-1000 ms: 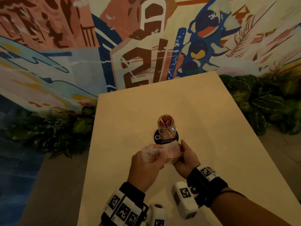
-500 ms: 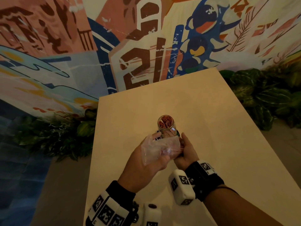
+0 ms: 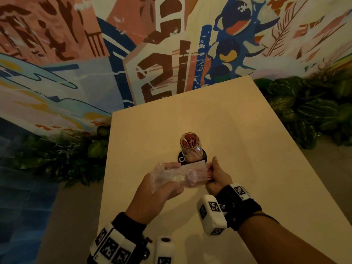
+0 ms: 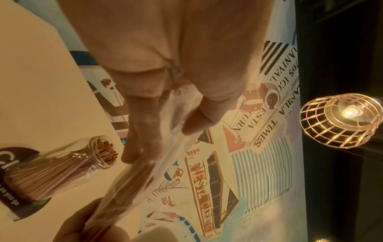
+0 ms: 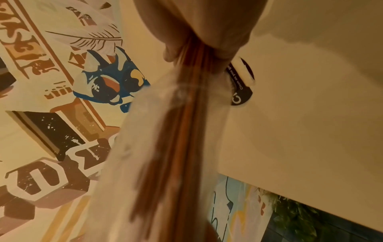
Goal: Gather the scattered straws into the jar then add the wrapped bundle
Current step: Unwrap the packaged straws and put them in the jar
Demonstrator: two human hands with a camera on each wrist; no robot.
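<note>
Two hands, left hand (image 3: 160,189) and right hand (image 3: 217,177), on one wrapped bundle (image 3: 190,174); one jar (image 3: 191,147).

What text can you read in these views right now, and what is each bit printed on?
"C", then cut off: dark round sticker under the jar.
"as you go": same sticker, left wrist view.
"TIMES": wall mural, left wrist view.
"2": large numeral on the mural, head view.
Other mural lettering is cropped or partial; the sticker's small print in the right wrist view is blurred.
The square codes on the wrist bands hold no words.
</note>
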